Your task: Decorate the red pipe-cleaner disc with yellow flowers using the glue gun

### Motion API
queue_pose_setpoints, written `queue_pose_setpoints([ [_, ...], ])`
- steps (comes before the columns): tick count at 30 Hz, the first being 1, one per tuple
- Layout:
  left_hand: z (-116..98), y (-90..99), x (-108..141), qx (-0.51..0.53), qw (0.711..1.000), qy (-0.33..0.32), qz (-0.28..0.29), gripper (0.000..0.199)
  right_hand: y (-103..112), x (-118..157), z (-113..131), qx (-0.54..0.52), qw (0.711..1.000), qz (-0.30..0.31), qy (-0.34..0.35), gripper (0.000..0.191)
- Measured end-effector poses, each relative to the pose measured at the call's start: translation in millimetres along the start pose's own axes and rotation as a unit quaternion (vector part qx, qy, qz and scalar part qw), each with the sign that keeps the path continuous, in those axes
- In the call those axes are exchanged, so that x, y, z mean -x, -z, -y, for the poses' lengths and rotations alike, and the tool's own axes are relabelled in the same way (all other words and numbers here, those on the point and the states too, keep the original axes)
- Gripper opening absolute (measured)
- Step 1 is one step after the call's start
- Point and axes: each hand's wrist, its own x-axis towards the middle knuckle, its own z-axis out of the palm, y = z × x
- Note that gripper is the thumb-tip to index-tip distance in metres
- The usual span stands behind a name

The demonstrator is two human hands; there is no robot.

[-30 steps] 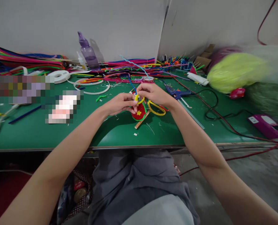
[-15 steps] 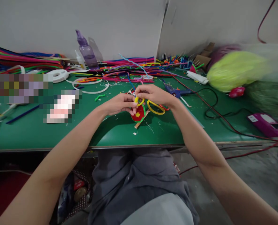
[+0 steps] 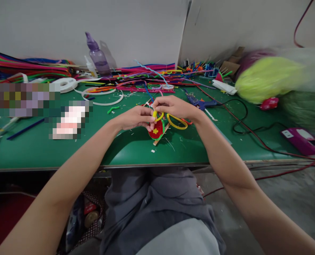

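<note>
Both hands meet over the green table (image 3: pixel 120 150). My left hand (image 3: pixel 139 118) pinches a yellow pipe cleaner (image 3: pixel 176 121), and my right hand (image 3: pixel 168 105) grips the same piece just above and to the right. Its long end loops out rightward below my right hand. Under the fingertips is a red oval piece (image 3: pixel 156 133) with a green fuzzy edge and a small yellow flower shape. Whether my left fingers also touch the red piece cannot be made out. A thin wooden stick (image 3: pixel 161 135) lies beside and partly beneath it.
Bundles of coloured pipe cleaners (image 3: pixel 32 69) line the wall, near a purple bottle (image 3: pixel 98 56). A blue glue gun (image 3: pixel 204 103) with a cord lies right of my hands. Plastic bags (image 3: pixel 269 76) and a purple device (image 3: pixel 302 141) are farther right.
The red piece has tilted slightly under my fingers. Both hands keep nearly the same place and grip.
</note>
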Motion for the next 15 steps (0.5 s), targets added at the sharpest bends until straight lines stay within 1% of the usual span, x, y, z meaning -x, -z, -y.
queue_pose_setpoints([
  [4, -0.3, -0.4, 0.3, -0.006, 1.000, 0.012, -0.002, 0.030, -1.9, -0.7, 1.3, -0.019, 1.000, 0.002, -0.003, 0.011],
  [8, 1.3, 0.8, -0.9, -0.015, 0.999, -0.004, -0.035, 0.027, -4.4, -2.1, 0.4, -0.056, 0.996, -0.057, -0.049, 0.006],
  [11, 2.2, 1.4, -1.7, -0.025, 0.997, -0.028, -0.062, 0.022, -5.7, -2.8, 0.7, -0.080, 0.988, -0.099, -0.084, 0.011],
  [13, 1.8, 1.1, -1.6, -0.027, 0.997, -0.032, -0.068, 0.021, -6.9, -3.3, 1.8, -0.083, 0.986, -0.111, -0.088, 0.012],
  [15, 1.0, 0.2, -1.3, -0.027, 0.997, -0.025, -0.061, 0.024, -8.2, -3.9, 2.8, -0.072, 0.988, -0.111, -0.084, 0.012],
])
